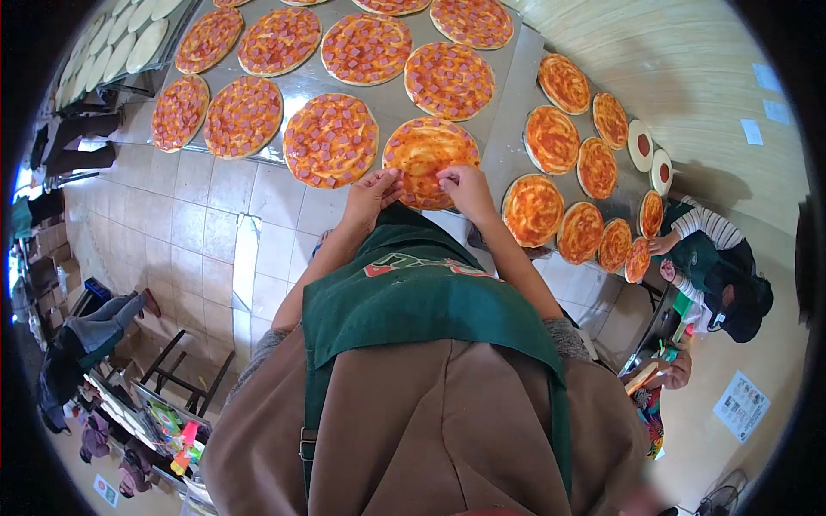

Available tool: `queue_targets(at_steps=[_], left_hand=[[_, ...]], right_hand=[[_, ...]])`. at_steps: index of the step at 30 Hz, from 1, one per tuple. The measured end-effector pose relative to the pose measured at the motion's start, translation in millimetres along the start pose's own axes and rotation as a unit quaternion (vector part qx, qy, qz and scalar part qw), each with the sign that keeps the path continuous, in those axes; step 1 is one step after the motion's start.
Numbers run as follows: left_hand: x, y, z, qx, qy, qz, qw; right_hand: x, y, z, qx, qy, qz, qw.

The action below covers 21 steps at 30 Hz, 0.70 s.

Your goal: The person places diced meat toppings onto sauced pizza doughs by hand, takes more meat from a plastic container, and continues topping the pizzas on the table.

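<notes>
Right in front of me a pizza base (428, 148) with orange-red sauce lies at the metal table's front edge, with pink cubes along its rim. At its left rim is my left hand (375, 191), its fingers closed in a pinch; what they hold is too small to name. Over its right part my right hand (463, 186) has its fingertips pinched together, and their contents are hidden. Just left lies a pizza covered with pink cubes (330, 140); another topped pizza (449, 81) lies behind.
More topped pizzas (243, 118) cover the metal table (301, 86). On the right stand sauced bases without cubes (533, 210). A co-worker in a striped sleeve (721, 230) touches bases at the far right. Pale bases (148, 46) lie on a table at the upper left.
</notes>
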<state>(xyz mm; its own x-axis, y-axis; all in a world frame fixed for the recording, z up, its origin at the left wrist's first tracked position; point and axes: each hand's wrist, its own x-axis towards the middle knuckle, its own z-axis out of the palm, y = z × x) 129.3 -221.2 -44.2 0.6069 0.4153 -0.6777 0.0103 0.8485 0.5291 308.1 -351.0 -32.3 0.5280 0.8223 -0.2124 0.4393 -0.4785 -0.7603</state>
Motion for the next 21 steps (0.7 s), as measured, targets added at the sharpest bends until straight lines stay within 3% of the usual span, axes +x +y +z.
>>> queue_targets(at_steps=[1, 7, 10, 16, 19, 21], left_hand=[[0, -1, -1, -0.003, -0.002, 0.002, 1.000], [-1, -2, -8, -0.002, -0.012, 0.009, 1.000], [-1, -2, -12, 0.009, -0.010, 0.004, 1.000], [-3, -3, -14, 0.018, -0.013, 0.000, 1.000], [-4, -2, -13, 0.020, -0.013, -0.004, 1.000], [-4, -1, -11, 0.009, -0.008, -0.007, 1.000]], right_hand=[[1, 0, 4, 0.035, -0.018, -0.013, 0.999], [8, -30, 6, -0.061, -0.099, 0.006, 0.993], [16, -12, 18, -0.123, -0.116, -0.074, 0.983], [27, -8, 29, -0.205, -0.119, -0.142, 0.961], [29, -19, 27, -0.190, -0.091, -0.138, 0.968], [24, -41, 23, -0.065, -0.066, -0.102, 0.990]])
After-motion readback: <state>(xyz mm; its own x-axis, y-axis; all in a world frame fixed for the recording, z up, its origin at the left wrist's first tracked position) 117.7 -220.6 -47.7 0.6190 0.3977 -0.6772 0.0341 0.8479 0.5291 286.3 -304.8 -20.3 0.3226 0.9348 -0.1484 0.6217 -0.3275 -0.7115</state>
